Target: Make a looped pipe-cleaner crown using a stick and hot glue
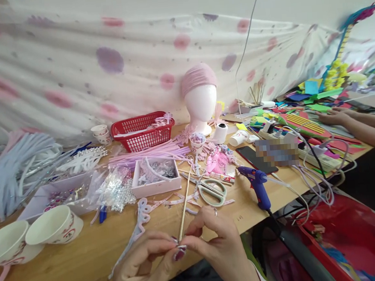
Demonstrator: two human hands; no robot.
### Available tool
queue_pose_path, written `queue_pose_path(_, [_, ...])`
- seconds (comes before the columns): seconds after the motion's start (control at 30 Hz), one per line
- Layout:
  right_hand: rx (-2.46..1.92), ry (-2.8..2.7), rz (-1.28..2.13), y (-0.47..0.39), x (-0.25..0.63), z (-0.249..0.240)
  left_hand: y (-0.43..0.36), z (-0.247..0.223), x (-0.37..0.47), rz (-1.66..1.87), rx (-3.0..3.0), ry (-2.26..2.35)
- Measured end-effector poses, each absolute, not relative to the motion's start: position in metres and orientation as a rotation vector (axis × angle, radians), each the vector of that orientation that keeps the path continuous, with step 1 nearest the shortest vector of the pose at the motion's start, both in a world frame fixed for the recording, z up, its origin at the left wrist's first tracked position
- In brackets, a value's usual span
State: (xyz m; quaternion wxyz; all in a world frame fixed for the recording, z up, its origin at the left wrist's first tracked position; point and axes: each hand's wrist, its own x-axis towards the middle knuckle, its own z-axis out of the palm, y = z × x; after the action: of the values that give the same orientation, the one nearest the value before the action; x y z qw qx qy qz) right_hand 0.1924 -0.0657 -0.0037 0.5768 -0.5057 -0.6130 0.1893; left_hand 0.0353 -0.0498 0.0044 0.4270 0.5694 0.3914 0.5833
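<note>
A thin wooden stick [184,205] points up and away from me over the table's front part. My left hand [141,263] and my right hand [219,245] meet at its near end, each closed in a pinch there. Whatever small piece may lie between the fingertips is hidden. Left of the stick lies a wavy, pale lilac fuzzy strip [138,227], probably pipe cleaner. Green-handled scissors [222,198] lie just beyond my right hand, near a printed measuring tape [168,202]. Farther right rests a blue hot glue gun [258,187].
Behind stand a foam head [200,103] with a pink cap and a red basket [142,139]. A white box [158,188] and paper cups [60,226] are at left. A phone [256,159] and cables are at right, with another person's hands [333,115] beyond.
</note>
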Motion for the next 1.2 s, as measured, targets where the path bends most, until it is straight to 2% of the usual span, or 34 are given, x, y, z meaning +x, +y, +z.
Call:
queue_pose_path(0.33, [-1.115,-1.19,1.121,-0.079,0.213,0.011,-0.053,0.017,0.032,1.245,1.959,0.757])
queue_pose_path(0.6, [-0.975,-0.889,1.508,-0.071,0.214,0.009,-0.057,0.019,0.037,1.202,2.111,0.764])
queue_pose_path(0.87, [-0.996,-0.91,1.512,-0.054,0.215,0.0,-0.049,0.021,0.035,1.118,2.032,0.777])
queue_pose_path(1.0, [-1.047,-0.878,1.373,-0.042,0.229,-0.007,-0.048,0.021,0.016,1.313,1.744,0.778])
queue_pose_path(1.1, [-1.083,-0.89,1.305,-0.038,0.237,-0.009,-0.05,0.022,-0.008,1.51,1.648,0.967])
queue_pose_path(1.2, [-1.093,-0.926,1.282,-0.039,0.236,-0.011,-0.05,0.017,-0.04,1.674,1.531,1.406])
